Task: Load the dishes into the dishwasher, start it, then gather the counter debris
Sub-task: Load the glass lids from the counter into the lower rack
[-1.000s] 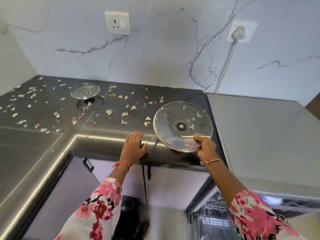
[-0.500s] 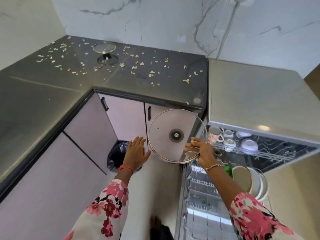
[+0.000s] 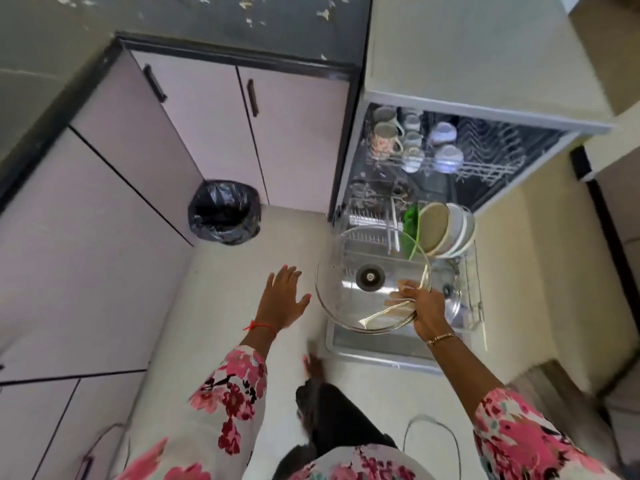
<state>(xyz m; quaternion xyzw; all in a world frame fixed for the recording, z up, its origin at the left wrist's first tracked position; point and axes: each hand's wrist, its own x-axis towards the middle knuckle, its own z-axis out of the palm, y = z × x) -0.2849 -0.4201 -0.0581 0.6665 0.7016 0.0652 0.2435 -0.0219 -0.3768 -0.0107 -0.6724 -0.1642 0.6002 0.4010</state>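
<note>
Glass lid: held tilted in the air above the pulled-out lower rack of the open dishwasher, dark knob at its centre. It lies at 10 o'clock from the right hand and at 3 o'clock from the left hand.
Right hand: grips the lid at its 4 o'clock edge, fingers curled over the metal rim.
Left hand: fingers straight and spread, holding nothing, just beside the lid's 9 o'clock rim without touching it.
Lower rack: plates stand on edge at 1 o'clock from the lid, with a green item beside them and open wire tines under the lid.
Upper rack: mugs and cups sit at its left end, at 12 o'clock from the lid.
Room to move: pale floor lies below both hands, and a black-lined bin stands against the cabinets at 10 o'clock, well apart from the left hand.
Counter: at 12 o'clock, strewn with debris.
</note>
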